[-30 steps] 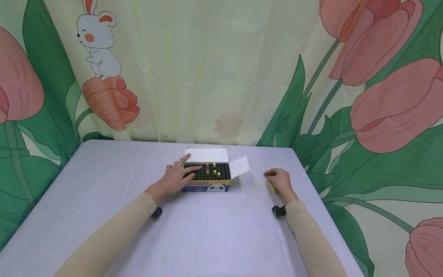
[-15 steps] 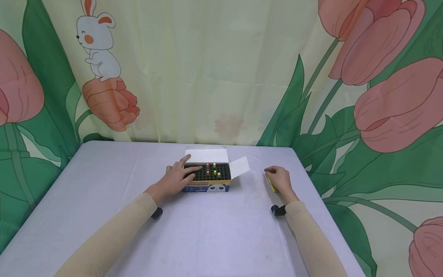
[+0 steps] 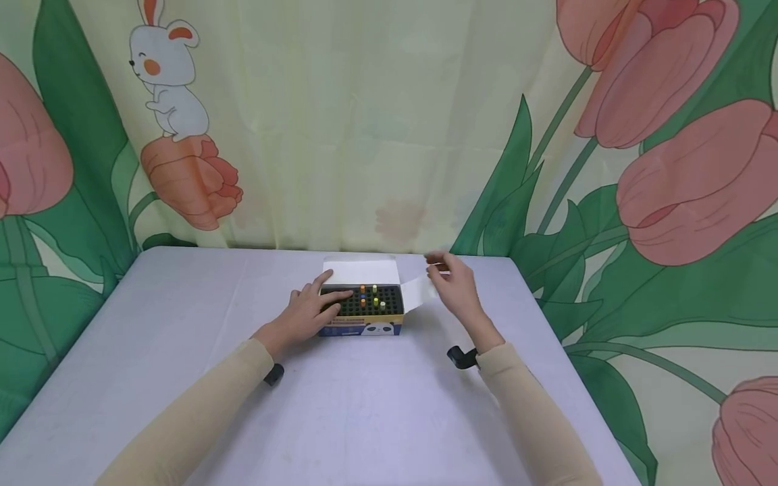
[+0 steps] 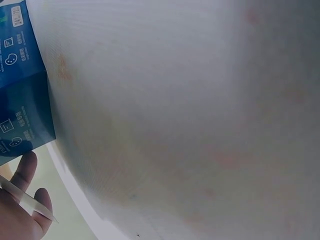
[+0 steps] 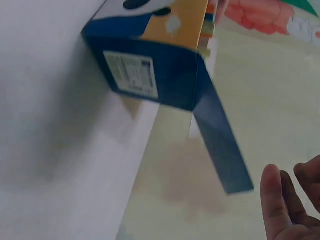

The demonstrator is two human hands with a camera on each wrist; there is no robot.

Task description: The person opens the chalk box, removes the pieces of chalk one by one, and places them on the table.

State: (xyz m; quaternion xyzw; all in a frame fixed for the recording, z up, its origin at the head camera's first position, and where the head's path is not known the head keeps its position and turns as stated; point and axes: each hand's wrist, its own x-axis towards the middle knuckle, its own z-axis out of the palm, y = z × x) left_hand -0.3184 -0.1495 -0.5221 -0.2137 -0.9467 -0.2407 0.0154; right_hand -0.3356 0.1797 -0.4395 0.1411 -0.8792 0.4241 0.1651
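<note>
A blue and yellow cardboard box (image 3: 352, 329) with a panda face stands on the table. Its black holed tray (image 3: 394, 297) carries several small upright sticks with coloured ends (image 3: 363, 289), like pens. My left hand (image 3: 300, 314) rests with spread fingers on the tray's left side; the left wrist view shows its fingers (image 4: 30, 170) by the blue box and a white flap. Raised beside the box's right side flap (image 3: 417, 293), my right hand (image 3: 456, 287) has its fingers loosely bent. In the right wrist view, a gap separates its fingers (image 5: 276, 200) from the thumb, with nothing seen between them.
The back lid flap (image 3: 361, 271) of the box stands up. A white cloth (image 3: 365, 405) covers the table. Behind hangs a curtain (image 3: 328, 135) printed with tulips and a rabbit. A black wrist camera (image 3: 462, 358) sits on the right wrist.
My right hand has left the yellow item at the table's right and moved up and left to the side flap. That item is out of sight. My left hand stays put.
</note>
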